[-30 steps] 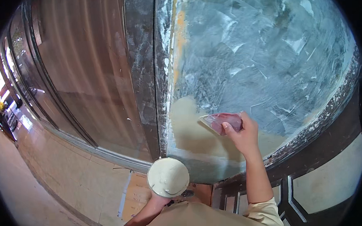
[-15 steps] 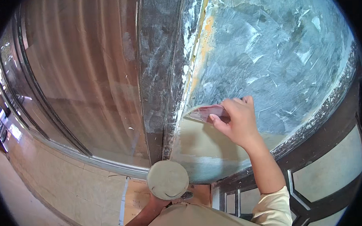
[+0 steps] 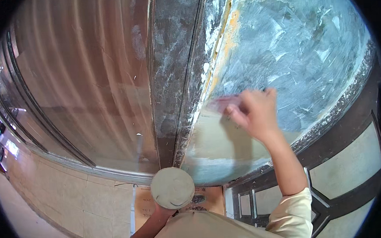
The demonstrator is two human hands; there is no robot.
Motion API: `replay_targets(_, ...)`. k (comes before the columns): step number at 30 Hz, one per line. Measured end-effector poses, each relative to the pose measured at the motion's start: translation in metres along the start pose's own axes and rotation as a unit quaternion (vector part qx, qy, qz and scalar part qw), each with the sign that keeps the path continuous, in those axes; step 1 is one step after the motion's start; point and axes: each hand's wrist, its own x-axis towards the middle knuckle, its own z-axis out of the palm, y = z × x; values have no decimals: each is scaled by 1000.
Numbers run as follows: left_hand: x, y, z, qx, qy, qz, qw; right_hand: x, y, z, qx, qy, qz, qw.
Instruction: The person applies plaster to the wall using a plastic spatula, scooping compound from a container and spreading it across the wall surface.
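The scraper sat flat against the panel, its blade blurred and pinkish, right at the line where smooth cream filler met bare grey streaked surface. My right hand was closed around it, fingers curled over the handle, pressing it to the panel near the dark post. By my reckoning only the lower band was coated; the wide grey area above was left to do (a good deal of it). My left hand was low by my chest, under a round lid loaded with filler, its grip hidden from me. Tiled floor lay beyond.
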Motion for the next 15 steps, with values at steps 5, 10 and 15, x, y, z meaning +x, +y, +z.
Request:
replay_targets(5,-5,5,-10,105,51,6,993,11,-4,-33,2,100,94,991)
replay_targets(10,-2,10,10,263,-28,25,964,-5,-4,0,-26,36,52,998)
replay_targets(15,-14,13,36,279,-46,44,958,0,-10,-13,37,99,109,988)
